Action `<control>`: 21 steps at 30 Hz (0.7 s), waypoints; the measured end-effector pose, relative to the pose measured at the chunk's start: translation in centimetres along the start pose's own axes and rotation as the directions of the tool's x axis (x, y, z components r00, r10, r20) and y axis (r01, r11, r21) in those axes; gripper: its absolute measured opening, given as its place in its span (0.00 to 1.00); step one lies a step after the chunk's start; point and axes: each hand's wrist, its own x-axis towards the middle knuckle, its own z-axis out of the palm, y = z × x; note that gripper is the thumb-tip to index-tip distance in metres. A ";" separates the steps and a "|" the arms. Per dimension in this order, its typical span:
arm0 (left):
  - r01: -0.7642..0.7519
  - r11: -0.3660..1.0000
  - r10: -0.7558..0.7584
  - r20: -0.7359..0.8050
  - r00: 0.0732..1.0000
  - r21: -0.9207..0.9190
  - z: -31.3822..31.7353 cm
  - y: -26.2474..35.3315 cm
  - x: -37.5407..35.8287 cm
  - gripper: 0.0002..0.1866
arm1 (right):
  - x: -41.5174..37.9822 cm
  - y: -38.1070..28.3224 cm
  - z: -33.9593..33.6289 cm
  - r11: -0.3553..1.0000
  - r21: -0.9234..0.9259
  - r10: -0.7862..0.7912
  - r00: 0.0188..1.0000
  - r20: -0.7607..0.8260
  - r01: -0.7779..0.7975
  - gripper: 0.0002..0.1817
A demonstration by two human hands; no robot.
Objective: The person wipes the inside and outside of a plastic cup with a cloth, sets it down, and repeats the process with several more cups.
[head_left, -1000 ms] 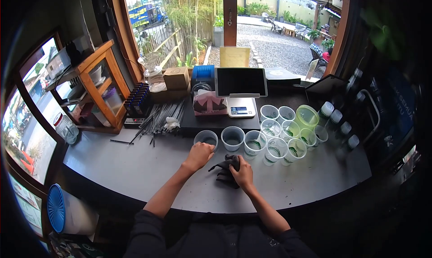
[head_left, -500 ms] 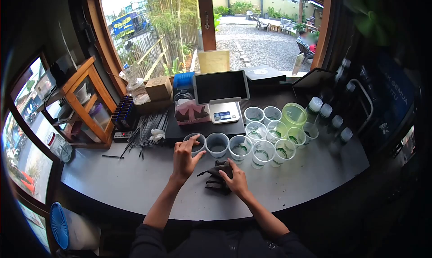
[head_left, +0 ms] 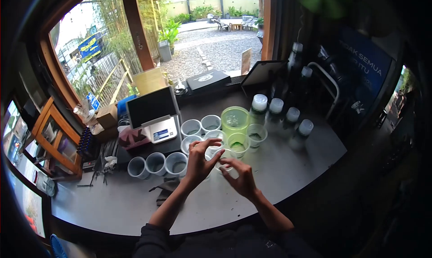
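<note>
My left hand (head_left: pixel 200 161) is over the front row of clear plastic cups, its fingers stretched forward and the thumb apart. Close beside it, my right hand (head_left: pixel 240 177) is open, with fingers slightly bent at the near side of a clear cup (head_left: pixel 228 154). That cup is partly covered by both hands. A crumpled dark cloth (head_left: pixel 166 191) lies on the counter left of my left forearm. Three clear cups stand behind the cloth, among them a leftmost cup (head_left: pixel 137 168) and a middle cup (head_left: pixel 156 164).
Behind my hands stand more clear cups and a large green-tinted container (head_left: pixel 235 119). Lidded bottles (head_left: pixel 276 106) line the right side. A tablet on a stand (head_left: pixel 152 106), a pink box (head_left: pixel 132 139) and thin black straws (head_left: pixel 104 155) are at the left. The counter's curved edge (head_left: pixel 288 198) runs near me.
Both hands have moved right, away from the leftmost cup and the dark cloth, to the front cups on the right. The right hand has left the cloth. The view has turned right.
</note>
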 end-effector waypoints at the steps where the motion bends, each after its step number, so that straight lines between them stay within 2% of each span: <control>1: -0.002 0.998 0.003 0.004 1.000 -0.070 1.9 0.8 1.4 0.15 | 0.6 1.1 -2.1 0.999 -0.022 -0.045 0.992 -0.116 0.042 0.14; 2: -0.010 0.997 0.011 0.012 1.000 -0.082 3.6 1.4 2.7 0.15 | 0.9 2.4 -4.0 0.999 -0.052 -0.001 0.976 -0.217 -0.011 0.12; 3: -0.021 0.992 0.021 0.000 1.000 -0.121 5.4 2.1 4.1 0.16 | 1.4 3.9 -5.6 1.000 0.007 0.015 0.943 -0.333 -0.013 0.10; 4: -0.029 0.987 0.028 -0.013 1.000 -0.157 7.0 2.7 5.5 0.16 | 1.5 6.1 -7.4 0.996 0.029 0.085 0.915 -0.395 -0.080 0.09; 6: 0.013 0.980 -0.015 -0.009 1.000 -0.200 10.3 2.7 8.1 0.18 | 1.6 11.0 -10.1 0.978 0.056 0.205 0.853 -0.479 -0.203 0.11; 8: 0.057 0.958 -0.068 -0.029 0.997 -0.280 13.2 2.4 10.4 0.19 | 1.6 15.2 -11.7 0.957 0.037 0.269 0.837 -0.477 -0.286 0.14; 9: 0.015 0.971 -0.029 -0.052 0.998 -0.240 14.3 2.1 11.7 0.21 | 1.6 17.0 -12.3 0.945 0.027 0.299 0.828 -0.474 -0.326 0.15; 12: -0.022 0.994 0.009 -0.124 0.992 -0.103 17.1 0.3 15.0 0.26 | 2.0 21.3 -12.3 0.947 -0.107 0.239 0.887 -0.395 -0.302 0.19; 13: -0.009 0.995 -0.001 -0.108 0.994 -0.099 17.7 -0.4 16.0 0.30 | 2.3 22.1 -12.2 0.939 -0.101 0.282 0.904 -0.322 -0.329 0.26; 16: 0.008 1.000 -0.009 -0.099 0.995 -0.011 19.4 -2.5 18.3 0.33 | 3.4 23.6 -11.2 0.966 -0.140 0.164 0.934 -0.317 -0.217 0.29; 17: -0.037 0.999 0.039 -0.121 0.992 0.021 20.0 -3.3 18.9 0.36 | 3.6 24.1 -11.2 0.962 -0.205 0.121 0.956 -0.268 -0.179 0.33; 21: 0.037 0.999 -0.037 -0.037 0.999 0.010 20.4 -4.3 20.2 0.35 | 4.1 25.8 -9.8 0.946 -0.312 -0.005 0.959 -0.282 -0.087 0.37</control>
